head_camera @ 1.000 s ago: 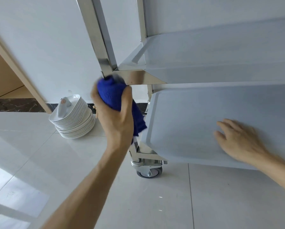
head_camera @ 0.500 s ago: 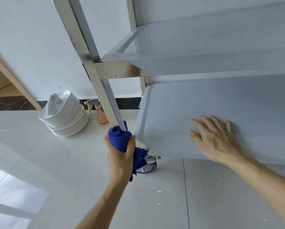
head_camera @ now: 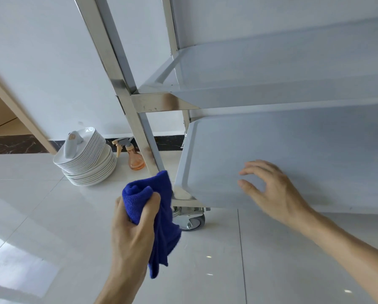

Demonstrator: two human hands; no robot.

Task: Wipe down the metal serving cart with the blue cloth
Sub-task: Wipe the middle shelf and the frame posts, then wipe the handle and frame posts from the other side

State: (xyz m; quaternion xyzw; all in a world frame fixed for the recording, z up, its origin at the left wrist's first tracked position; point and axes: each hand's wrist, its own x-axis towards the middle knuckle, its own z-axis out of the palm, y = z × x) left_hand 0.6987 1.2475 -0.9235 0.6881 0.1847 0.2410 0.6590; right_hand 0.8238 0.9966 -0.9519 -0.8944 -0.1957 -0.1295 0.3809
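White tile floor [head_camera: 52, 216]; L grip [head_camera: 133, 229] holds blue cloth [head_camera: 155, 207] by cart [head_camera: 126, 88] leg; R grip [head_camera: 271, 189] loose.

One stainless-steel serving cart [head_camera: 126, 93]. Two pale grey cart shelves in view: upper [head_camera: 271, 69], lower [head_camera: 293, 154]. One grey swivel caster wheel [head_camera: 191, 220] visible. One bunched blue microfibre cloth [head_camera: 159, 216]. One stack of white shallow plates [head_camera: 89, 161] on floor, plate count too dense to tell. One small pale object [head_camera: 72, 143] atop stack. One orange-tinted clear spray bottle [head_camera: 133, 156]. Two bare hands: left [head_camera: 133, 233], right [head_camera: 271, 191].
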